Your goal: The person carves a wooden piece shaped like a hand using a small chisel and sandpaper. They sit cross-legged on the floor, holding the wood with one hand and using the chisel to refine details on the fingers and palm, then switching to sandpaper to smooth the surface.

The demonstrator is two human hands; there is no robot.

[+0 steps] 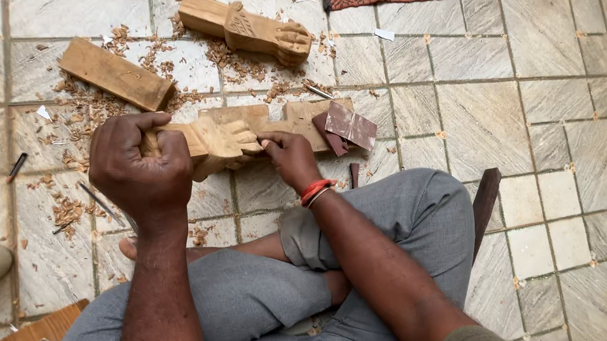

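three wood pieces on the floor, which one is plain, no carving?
The flat rectangular block at upper left, lying among shavings. The far piece and the held piece both show carved paws.

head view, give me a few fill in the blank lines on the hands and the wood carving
The left hand is closed in a ____ around one end of the carving.
The right hand wears red bangles on its ____.
Sheets of sandpaper lie on the carving's ____ end.
A second carving lies on the ____ floor among wood chips.

Missing words: fist; wrist; right; tiled
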